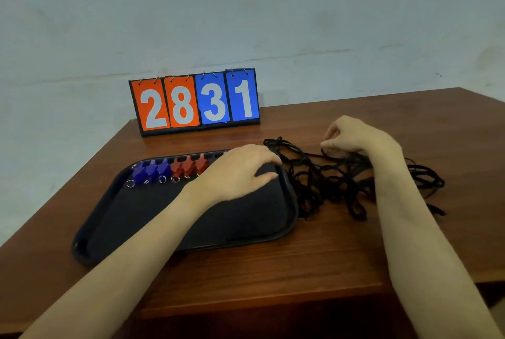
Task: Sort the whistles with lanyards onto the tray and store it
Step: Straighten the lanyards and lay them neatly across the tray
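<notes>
1. Table (pixel 341 262): brown wood grain; set against a pale wall (pixel 246 10); all items listed below are carried on it.
2. Tray (pixel 191 218): black, rectangular with rounded corners and a raised rim; laid on the left half of the table, its right rim just beside the lanyard heap.
3. Blue whistles (pixel 150 170): three counted; ranged side by side along the far edge of the tray at its left; a metal split ring (pixel 130 183) is seen at the near end of each.
4. Red whistles (pixel 188 166): three counted; ranged in the same row just right of the blue ones; rings likewise at the near ends, the rightmost partly hidden by the left hand.
5. Lanyards (pixel 336 177): black cords; heaped in a tangle on the table right of the tray, a few loops lying at the tray's far right corner.
6. Left hand (pixel 240 172): held over the far right part of the tray, palm down, fingers bent loosely toward the rim; whether anything is gripped cannot be told.
7. Right hand (pixel 352 135): placed over the lanyard heap, fingers curled downward; strands of cord appear to be pinched at the fingertips.
8. Flip scoreboard (pixel 195 102): stood at the back of the table beyond the tray; two orange cards reading 2 and 8, two blue cards reading 3 and 1.
</notes>
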A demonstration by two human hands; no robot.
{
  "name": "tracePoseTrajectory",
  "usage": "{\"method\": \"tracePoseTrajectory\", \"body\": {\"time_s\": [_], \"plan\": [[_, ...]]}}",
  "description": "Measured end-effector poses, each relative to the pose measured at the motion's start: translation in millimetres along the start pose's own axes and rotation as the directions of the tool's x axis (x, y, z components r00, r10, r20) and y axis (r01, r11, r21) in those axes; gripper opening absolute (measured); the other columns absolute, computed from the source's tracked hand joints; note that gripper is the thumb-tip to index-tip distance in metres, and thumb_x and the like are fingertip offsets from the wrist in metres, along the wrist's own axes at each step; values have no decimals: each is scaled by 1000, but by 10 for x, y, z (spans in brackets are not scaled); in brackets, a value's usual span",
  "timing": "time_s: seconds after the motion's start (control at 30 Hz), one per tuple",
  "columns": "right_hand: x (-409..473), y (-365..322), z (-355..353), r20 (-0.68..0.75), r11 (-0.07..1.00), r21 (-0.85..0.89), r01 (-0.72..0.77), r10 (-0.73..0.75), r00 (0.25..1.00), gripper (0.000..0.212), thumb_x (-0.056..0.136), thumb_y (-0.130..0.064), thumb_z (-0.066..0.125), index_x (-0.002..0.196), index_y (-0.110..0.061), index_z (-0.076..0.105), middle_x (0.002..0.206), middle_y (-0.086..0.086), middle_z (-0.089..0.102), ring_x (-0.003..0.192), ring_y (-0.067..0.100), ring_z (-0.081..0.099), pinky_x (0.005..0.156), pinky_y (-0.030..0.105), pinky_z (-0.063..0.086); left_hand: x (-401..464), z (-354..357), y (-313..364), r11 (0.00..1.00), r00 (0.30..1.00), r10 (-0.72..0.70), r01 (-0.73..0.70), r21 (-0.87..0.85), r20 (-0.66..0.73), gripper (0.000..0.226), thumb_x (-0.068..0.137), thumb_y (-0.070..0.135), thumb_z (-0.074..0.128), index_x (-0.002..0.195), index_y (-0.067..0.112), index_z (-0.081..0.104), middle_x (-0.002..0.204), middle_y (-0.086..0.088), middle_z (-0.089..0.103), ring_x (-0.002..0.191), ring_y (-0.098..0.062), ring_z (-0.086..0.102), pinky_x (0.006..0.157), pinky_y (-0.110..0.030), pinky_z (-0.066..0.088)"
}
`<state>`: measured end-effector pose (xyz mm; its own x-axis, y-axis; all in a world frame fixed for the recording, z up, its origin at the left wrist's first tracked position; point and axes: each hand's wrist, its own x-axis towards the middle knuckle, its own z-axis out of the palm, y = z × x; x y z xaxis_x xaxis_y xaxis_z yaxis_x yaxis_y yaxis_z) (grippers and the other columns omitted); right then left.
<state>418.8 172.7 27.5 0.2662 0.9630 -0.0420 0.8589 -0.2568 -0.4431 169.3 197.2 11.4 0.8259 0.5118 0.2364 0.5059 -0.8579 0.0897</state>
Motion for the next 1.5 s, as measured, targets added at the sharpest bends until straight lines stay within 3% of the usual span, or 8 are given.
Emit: {"method": "tracePoseTrajectory", "body": {"time_s": [0.5, 0.63, 0.87, 1.07, 1.2, 1.3, 1.4, 1.5], "plan": [[46, 160, 48, 41, 989, 148, -8, 2, 999, 23, 94, -17, 58, 103, 1, 68, 97, 16, 71, 90, 29, 68, 86, 43, 56, 903, 445, 138, 983, 986, -145, 134, 126, 80, 24, 85, 30, 69, 105, 17, 70, 102, -2, 70, 93, -23, 65, 78, -37, 54], [37, 176, 27, -14, 982, 190, -11, 14, 1000, 25, 96, -9, 50, 113, 2, 64, 110, 17, 67, 99, 32, 65, 88, 42, 54, 971, 439, 169, 974, 977, -212, 210, -91, -21, 17, 83, 27, 72, 94, 16, 76, 90, 2, 72, 83, -14, 66, 78, -33, 55], [135, 280, -56, -353, 889, 457, 33, 148, 924, 38, 100, -20, 40, 105, 7, 65, 108, 22, 68, 102, 34, 63, 89, 41, 48, 1024, -81, 358, 674, 900, -401, 165, -720, -169, 17, 79, 25, 76, 86, 10, 75, 70, 5, 69, 58, 1, 58, 58, -12, 48], [46, 107, -84, -274, 646, 728, 227, -29, 961, 49, 103, -38, 29, 95, -12, 69, 80, 2, 73, 84, 14, 67, 92, 32, 46, 991, -277, 348, 599, 919, -373, 138, -789, -123, 19, 90, 23, 64, 91, 8, 74, 80, 1, 71, 67, -2, 55, 60, -15, 45], [58, 57, -27, -182, 673, 704, 227, -139, 974, 64, 100, -49, 30, 76, -7, 71, 48, -1, 53, 55, 15, 60, 89, 37, 49, 930, -242, 242, 492, 882, -461, 159, -856, -100, 19, 95, 19, 56, 92, 6, 69, 78, -2, 69, 59, -7, 49, 52, -19, 37], [66, 22, -13, -213, 660, 719, 219, -90, 973, 55, 99, -43, 39, 59, -9, 56, 48, 1, 44, 44, 13, 47, 88, 42, 54, 869, -248, 140, 368, 862, -501, 131, -920, -78, 18, 97, 18, 54, 90, 6, 65, 68, -2, 58, 52, -10, 41, 45, -19, 31], [3, -47, -42, -237, 594, 749, 294, -173, 956, 35, 96, -26, 47, 72, -7, 64, 59, 2, 58, 61, 14, 59, 88, 40, 52, 819, -348, 115, 214, 857, -507, 21, -977, -93, 17, 97, 15, 52, 91, 2, 61, 62, -2, 48, 49, -10, 39, 45, -18, 33], [-45, -138, -16, -228, 615, 687, 387, -324, 918, 23, 84, -12, 57, 104, -12, 68, 107, 1, 69, 105, 13, 60, 95, 29, 45, 804, -494, 138, 142, 867, -476, -90, -986, -147, 15, 97, 12, 52, 93, 1, 61, 64, -1, 50, 53, -10, 42, 51, -20, 37]]}}
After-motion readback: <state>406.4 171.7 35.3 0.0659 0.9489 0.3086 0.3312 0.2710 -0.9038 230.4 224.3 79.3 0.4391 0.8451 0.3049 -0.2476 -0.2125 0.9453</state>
